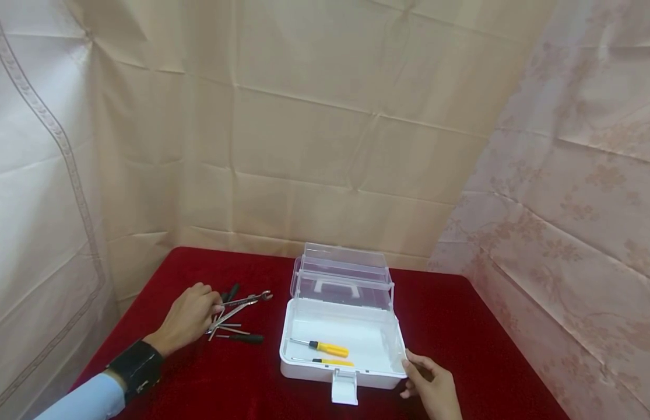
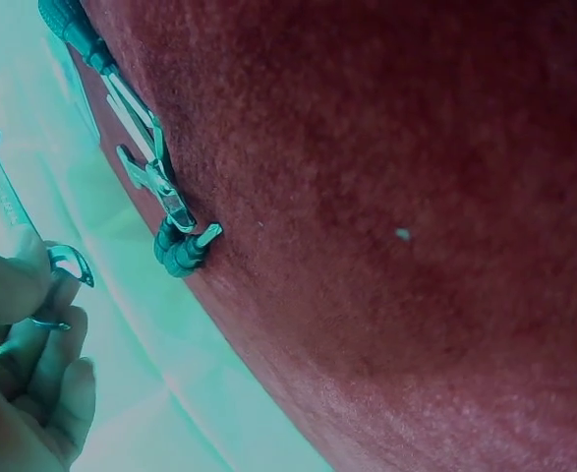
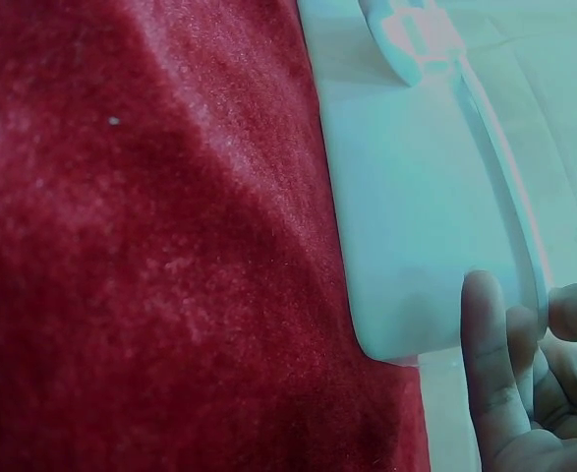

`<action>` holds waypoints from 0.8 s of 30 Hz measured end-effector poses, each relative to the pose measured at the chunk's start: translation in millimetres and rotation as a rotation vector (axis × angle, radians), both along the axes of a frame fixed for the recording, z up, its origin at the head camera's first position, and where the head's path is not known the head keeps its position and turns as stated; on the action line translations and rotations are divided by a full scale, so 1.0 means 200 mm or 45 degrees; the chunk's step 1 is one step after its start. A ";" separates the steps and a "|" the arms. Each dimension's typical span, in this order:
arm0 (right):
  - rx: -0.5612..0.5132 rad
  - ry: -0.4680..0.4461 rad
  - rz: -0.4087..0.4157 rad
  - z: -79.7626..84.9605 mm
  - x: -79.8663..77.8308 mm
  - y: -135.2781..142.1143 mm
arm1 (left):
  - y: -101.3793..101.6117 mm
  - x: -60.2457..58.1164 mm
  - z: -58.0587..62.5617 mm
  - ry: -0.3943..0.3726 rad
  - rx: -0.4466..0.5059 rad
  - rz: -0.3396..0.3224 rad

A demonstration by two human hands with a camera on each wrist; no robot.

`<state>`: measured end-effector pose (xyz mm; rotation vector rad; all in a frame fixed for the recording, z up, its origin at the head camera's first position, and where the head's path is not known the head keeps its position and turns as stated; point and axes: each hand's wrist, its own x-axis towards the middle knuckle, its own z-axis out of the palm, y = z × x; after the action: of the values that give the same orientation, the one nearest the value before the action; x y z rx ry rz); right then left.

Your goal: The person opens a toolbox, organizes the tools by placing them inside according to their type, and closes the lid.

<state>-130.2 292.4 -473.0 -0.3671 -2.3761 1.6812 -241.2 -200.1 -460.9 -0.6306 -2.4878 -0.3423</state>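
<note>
My left hand [image 1: 190, 318] pinches a metal wrench [image 1: 246, 300] by one end between thumb and fingers. In the left wrist view the same wrench [image 2: 8, 192] is raised, its open end near the fingertips. Below it in the head view lie a second wrench [image 1: 232, 315], thin metal rods and a dark-handled screwdriver [image 1: 248, 338]. At the right, my right hand [image 1: 432, 382] grips the front right corner of a white toolbox [image 1: 309, 369], thumb over the rim and fingers against the outer wall. Two yellow-handled screwdrivers [image 1: 332, 349] lie inside the box.
The toolbox's clear lid [image 1: 345, 274] stands raised at the back, and its front latch [image 1: 344, 391] hangs down. Red cloth [image 1: 450, 315] covers the table. Beige and patterned drapes [image 1: 304, 128] enclose the far side and both flanks.
</note>
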 end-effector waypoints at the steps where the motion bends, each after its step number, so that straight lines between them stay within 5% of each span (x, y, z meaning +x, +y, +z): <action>1: -0.004 0.000 -0.004 0.00 0.00 0.00 | 0.00 0.00 0.00 0.017 0.007 -0.007; 6: -0.007 -0.007 0.001 0.01 0.00 0.00 | 0.01 0.00 0.00 0.060 0.044 -0.009; 12: -0.004 -0.022 -0.002 0.01 0.00 0.00 | 0.03 0.01 0.02 -0.005 0.060 0.029; 24: 0.005 -0.034 -0.010 0.00 0.00 0.00 | 0.06 0.01 0.01 0.038 0.098 -0.029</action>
<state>-130.5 291.9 -472.5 -0.4006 -2.3934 1.6782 -239.5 -188.4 -457.9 -0.6288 -2.4281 -0.4317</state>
